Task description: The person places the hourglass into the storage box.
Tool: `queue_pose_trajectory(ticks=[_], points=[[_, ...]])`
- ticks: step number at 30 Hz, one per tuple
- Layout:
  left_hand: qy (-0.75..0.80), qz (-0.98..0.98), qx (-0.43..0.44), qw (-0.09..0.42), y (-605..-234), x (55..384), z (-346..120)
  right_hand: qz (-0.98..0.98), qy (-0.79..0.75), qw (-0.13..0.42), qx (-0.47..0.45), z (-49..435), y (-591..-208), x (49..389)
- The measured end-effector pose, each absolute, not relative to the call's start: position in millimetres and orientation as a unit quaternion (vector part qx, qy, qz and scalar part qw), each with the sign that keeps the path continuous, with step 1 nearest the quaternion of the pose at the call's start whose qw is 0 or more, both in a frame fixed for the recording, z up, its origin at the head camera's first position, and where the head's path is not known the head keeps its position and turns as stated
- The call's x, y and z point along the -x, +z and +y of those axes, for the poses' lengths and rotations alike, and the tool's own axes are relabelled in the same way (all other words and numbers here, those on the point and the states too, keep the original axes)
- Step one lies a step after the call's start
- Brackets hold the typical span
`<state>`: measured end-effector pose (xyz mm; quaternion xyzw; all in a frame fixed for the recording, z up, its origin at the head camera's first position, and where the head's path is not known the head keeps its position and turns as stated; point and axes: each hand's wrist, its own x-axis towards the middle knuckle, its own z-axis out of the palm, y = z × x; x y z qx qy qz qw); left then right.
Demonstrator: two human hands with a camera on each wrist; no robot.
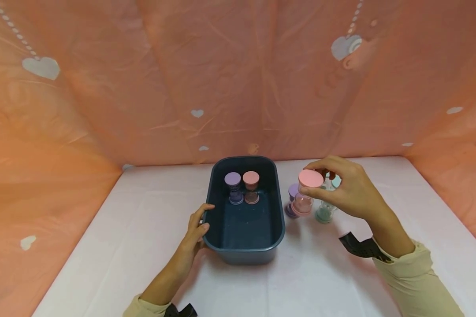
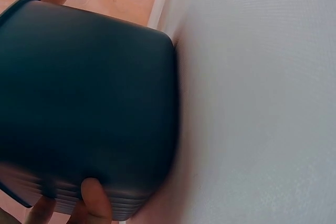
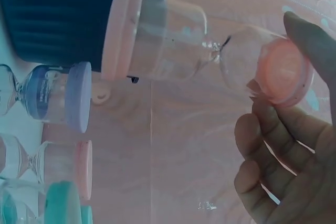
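My right hand [image 1: 347, 189] pinches a pink-capped sand timer [image 1: 303, 204] by its top cap, tilted above the table to the right of a dark blue bin [image 1: 242, 256]. In the right wrist view its clear glass shows between two pink caps. My left hand [image 1: 192, 231] holds the bin's left wall, one finger over the rim and the thumb outside; several fingertips [image 2: 95, 198] touch the ribbed side in the left wrist view. Inside the bin, at the far end, stand a purple sand timer [image 1: 232, 179] and a pink sand timer [image 1: 251, 178].
Right of the bin stand a purple sand timer [image 3: 79, 97], another pink one [image 3: 84, 169] and teal ones [image 3: 62, 203], partly behind my right hand in the head view. A white cloth covers the table [image 1: 143, 229]. Orange-pink sheeting [image 1: 238, 79] with hearts rises behind and at both sides.
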<state>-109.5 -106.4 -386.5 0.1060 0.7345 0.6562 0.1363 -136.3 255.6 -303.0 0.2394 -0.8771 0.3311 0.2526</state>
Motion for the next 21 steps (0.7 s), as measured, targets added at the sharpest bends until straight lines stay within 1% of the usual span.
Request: queue_pose_trajectory(ticks=[14, 21], points=[[0.652, 0.738, -0.11, 0.134, -388, 110, -108, -0.834, 0.364, 0.319, -0.264, 244, -298, 126], [0.65, 0.739, -0.114, 0.133, -391, 110, -109, -0.826, 0.38, 0.314, -0.273, 237, -297, 121]])
